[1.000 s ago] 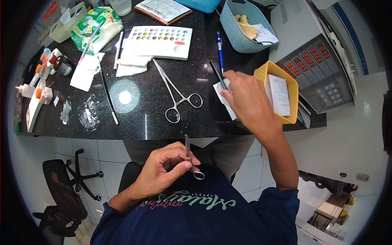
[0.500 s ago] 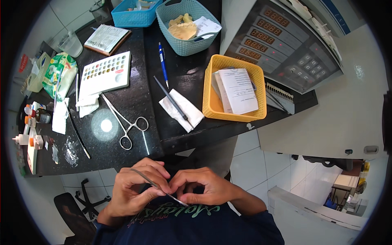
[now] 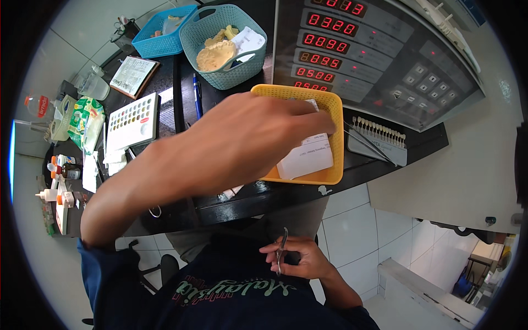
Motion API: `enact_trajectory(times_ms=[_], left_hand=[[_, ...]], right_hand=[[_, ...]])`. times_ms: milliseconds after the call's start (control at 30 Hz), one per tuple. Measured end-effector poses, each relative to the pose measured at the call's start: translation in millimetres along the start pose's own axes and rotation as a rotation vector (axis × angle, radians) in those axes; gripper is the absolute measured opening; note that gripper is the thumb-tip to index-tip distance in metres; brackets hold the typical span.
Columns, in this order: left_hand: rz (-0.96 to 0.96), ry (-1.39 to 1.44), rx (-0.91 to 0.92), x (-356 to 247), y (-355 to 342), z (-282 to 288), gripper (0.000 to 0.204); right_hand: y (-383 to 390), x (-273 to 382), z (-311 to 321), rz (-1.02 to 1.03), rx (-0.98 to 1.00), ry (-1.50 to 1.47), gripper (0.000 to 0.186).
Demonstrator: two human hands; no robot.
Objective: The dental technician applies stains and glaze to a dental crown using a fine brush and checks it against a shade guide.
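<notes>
My left arm crosses the bench, and my left hand (image 3: pixel 264 129) reaches over the yellow basket (image 3: pixel 338 157). One finger stretches toward the basket's right inner wall. The other fingertips are hidden behind the hand, so any hold on the papers cannot be made out. White printed papers (image 3: pixel 308 160) lie in the basket under the hand. Near my shirt, my right hand (image 3: pixel 308 261) is closed on a slim curved metal tool (image 3: pixel 282 253), held upright between thumb and fingers.
Behind the basket stands a machine with red digital displays (image 3: pixel 330 41), with a tooth shade guide (image 3: pixel 379 137) beside it. A blue-green basket (image 3: pixel 223 77) holds tan casts. Farther left are a white palette (image 3: pixel 132 124), a blue pen (image 3: pixel 197 96), a green packet (image 3: pixel 85 121) and small bottles (image 3: pixel 70 171).
My left hand has let go of the metal tool and moved up and forward over the yellow basket. My right hand keeps the tool and has shifted slightly right. The view has shifted.
</notes>
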State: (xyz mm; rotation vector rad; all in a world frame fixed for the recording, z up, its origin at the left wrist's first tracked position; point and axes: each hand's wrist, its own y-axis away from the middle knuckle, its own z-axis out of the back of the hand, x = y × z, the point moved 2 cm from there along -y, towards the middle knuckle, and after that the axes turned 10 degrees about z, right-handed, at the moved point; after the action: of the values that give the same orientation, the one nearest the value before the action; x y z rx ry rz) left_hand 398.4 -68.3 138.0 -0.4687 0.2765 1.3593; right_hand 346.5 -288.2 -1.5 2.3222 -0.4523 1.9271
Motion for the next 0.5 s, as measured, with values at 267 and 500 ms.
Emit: enact_trajectory(times_ms=[267,500], left_hand=[[-0.082,-0.276,0.103,8.2,-37.7,-11.8,0.03],[-0.13,-0.395,-0.025,6.5,-13.8,34.1,0.015]], right_hand=[[9.2,-13.0,21.8,-0.084,-0.188,-0.023,0.035],[9.6,-23.3,33.2,-0.101,-0.245,-0.034,0.036]])
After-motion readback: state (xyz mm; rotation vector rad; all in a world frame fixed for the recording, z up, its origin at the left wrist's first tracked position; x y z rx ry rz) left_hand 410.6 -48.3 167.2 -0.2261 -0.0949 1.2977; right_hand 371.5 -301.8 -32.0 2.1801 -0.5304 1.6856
